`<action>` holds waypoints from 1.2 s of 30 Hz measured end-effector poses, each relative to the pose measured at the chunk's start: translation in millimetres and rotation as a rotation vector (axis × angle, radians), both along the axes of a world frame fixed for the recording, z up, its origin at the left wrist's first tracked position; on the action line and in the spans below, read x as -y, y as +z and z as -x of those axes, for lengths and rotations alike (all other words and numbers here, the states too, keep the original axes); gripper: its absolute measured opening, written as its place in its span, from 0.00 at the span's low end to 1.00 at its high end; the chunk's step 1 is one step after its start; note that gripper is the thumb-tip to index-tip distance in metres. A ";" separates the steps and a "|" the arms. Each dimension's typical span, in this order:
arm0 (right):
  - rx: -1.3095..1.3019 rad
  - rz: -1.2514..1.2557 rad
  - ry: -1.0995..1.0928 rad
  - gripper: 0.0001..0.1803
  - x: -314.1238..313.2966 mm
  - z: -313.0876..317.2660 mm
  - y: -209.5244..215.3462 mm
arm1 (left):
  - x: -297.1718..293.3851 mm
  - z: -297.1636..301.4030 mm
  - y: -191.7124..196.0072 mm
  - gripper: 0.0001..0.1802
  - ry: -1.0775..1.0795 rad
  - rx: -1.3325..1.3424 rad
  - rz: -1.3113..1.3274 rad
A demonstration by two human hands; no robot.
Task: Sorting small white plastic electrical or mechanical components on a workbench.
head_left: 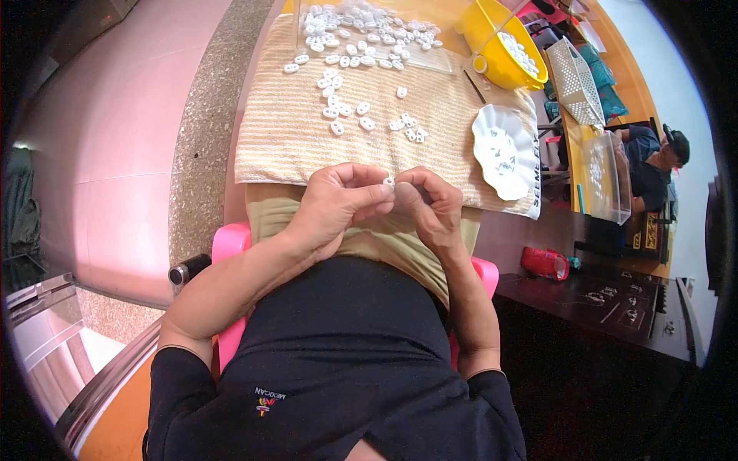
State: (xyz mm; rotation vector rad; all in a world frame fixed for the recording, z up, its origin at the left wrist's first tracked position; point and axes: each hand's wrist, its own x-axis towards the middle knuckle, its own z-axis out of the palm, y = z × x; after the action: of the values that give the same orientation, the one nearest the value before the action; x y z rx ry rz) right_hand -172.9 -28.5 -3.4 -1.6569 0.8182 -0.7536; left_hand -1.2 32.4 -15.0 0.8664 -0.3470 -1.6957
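Observation:
Just beyond my lap, both hands meet at the near edge of the striped towel. My left hand (338,198) pinches a small white plastic piece (390,182) between thumb and fingertips. Against its other side, the thumb and forefinger of my right hand (432,206) are pressed together; whether they grip the piece or something tiny is hidden. Ahead on the towel lie several loose white oval pieces with two holes (367,123). A tight cluster of small white pieces (409,125) sits to their right. The white scalloped dish (486,138) at the right holds tiny dark bits.
A clear tray (430,63) with a heap of white pieces stands at the far side. Beyond it is a yellow basin (486,23) of white pieces. A thin dark tool (474,86) lies near the dish. At right, another person (653,165) sits beside a clear bin (615,203).

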 end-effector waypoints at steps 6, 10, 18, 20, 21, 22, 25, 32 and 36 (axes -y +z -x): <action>-0.031 0.002 0.001 0.06 -0.2 -0.1 -0.6 | -0.5 1.6 -3.8 0.09 0.007 0.013 0.014; -0.042 0.009 -0.005 0.07 -0.1 0.8 -4.1 | -1.0 2.6 -4.5 0.09 0.012 0.012 0.025; -0.037 -0.036 -0.028 0.08 -1.4 0.8 -9.0 | -2.1 3.4 -5.0 0.09 0.017 0.033 0.026; -0.016 -0.063 -0.033 0.08 -3.9 -1.4 -7.2 | -2.5 3.4 -3.8 0.09 0.023 0.054 0.009; 0.005 -0.089 -0.039 0.08 -4.9 -2.5 -6.8 | -2.7 3.5 -4.4 0.09 0.024 0.054 0.008; 0.004 -0.089 -0.039 0.08 -5.3 -2.9 -6.7 | -2.7 3.6 -4.7 0.09 0.026 0.056 0.010; -0.008 -0.057 -0.046 0.09 -6.0 -3.9 -7.2 | -3.2 4.0 -4.0 0.09 0.033 0.066 0.020; 0.037 -0.129 -0.056 0.11 -5.7 -6.0 -11.9 | -3.2 6.6 -2.4 0.08 0.065 0.161 0.053; 0.082 -0.185 -0.058 0.11 -4.5 -8.5 -12.6 | -2.2 5.9 -6.3 0.08 0.073 0.189 0.072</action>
State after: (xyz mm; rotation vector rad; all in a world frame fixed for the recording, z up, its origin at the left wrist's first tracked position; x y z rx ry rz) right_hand -164.3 -24.0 -16.0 -1.4339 0.8541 -0.7579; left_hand -7.2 34.6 -21.3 0.9764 -0.4955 -1.5291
